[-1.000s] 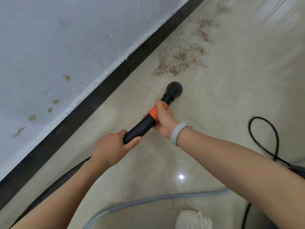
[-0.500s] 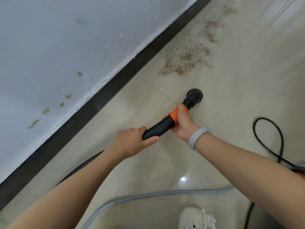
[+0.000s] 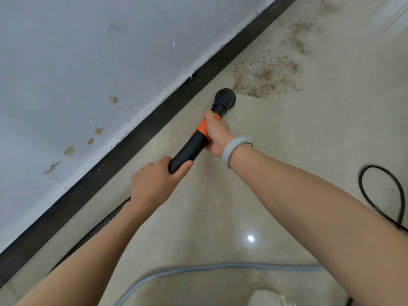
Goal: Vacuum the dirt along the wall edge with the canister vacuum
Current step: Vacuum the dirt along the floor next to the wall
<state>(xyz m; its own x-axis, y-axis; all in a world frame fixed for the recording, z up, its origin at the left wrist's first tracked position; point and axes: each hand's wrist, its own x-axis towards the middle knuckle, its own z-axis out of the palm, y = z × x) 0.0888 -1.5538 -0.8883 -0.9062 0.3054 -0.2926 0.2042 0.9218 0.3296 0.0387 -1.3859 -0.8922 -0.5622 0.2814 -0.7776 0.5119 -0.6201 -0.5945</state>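
Note:
I hold a black vacuum wand [image 3: 189, 151] with an orange band. My left hand [image 3: 152, 184] grips its rear end, and my right hand [image 3: 217, 133], with a grey wristband, grips it at the orange band. The round black nozzle [image 3: 224, 98] sits on the beige tile floor, touching the near edge of a patch of brown dirt [image 3: 265, 78]. More dirt [image 3: 302, 36] trails further along the floor beside the black baseboard [image 3: 154, 127]. The ribbed black hose [image 3: 97, 228] runs back under my left forearm.
A stained white wall [image 3: 88, 62] rises on the left above the baseboard. A black power cord [image 3: 379, 195] loops on the floor at right. A grey hose [image 3: 198, 267] curves across the floor near my white shoe [image 3: 271, 298].
The nozzle has moved forward and toward the baseboard, from bare tile short of the dirt to the near edge of the patch. Both hands keep their grips.

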